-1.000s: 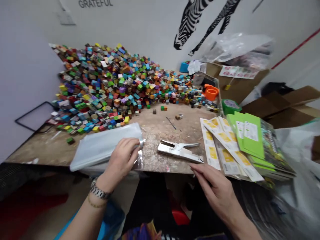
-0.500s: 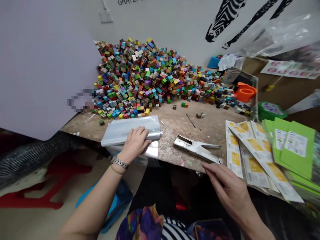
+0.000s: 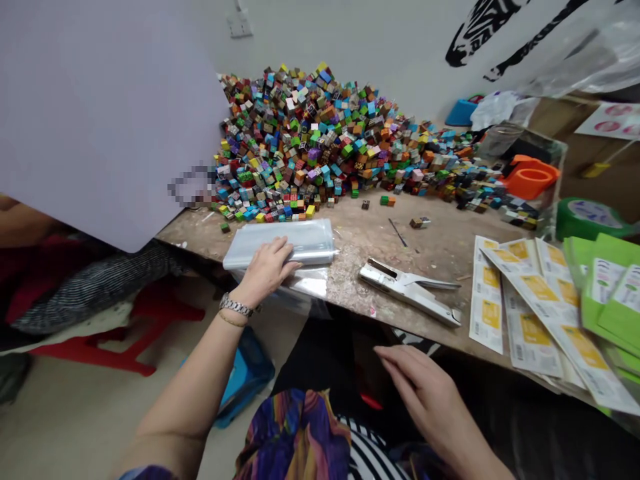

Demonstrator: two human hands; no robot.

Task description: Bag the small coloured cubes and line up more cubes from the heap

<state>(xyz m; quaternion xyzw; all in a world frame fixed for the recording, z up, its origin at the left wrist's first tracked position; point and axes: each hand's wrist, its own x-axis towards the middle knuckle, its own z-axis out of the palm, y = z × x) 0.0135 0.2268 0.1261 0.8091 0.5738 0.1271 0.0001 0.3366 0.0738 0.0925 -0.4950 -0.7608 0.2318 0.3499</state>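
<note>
My left hand (image 3: 267, 265) rests with its fingers apart on a stack of clear plastic bags (image 3: 310, 241) at the table's front edge. Off the table's edge, my right hand (image 3: 417, 377) hangs over my lap, fingers pressed together; whether anything small is between them cannot be made out. Nearest to it on the table lies a silver plier stapler (image 3: 407, 288), its handles pointing right. Behind the bags rises a big heap of small coloured cubes (image 3: 310, 147).
To the right lie yellow-and-white label strips (image 3: 537, 287), green packets (image 3: 613, 293), green tape (image 3: 590, 217) and an orange tape holder (image 3: 531, 176). A pale panel (image 3: 110, 113) covers the upper left. Red (image 3: 140, 333) and blue (image 3: 245, 380) stools stand below.
My right hand has moved left, away from the stapler's handle end. My left hand stays on the bags. The camera's view has shifted, so the table's items appear displaced.
</note>
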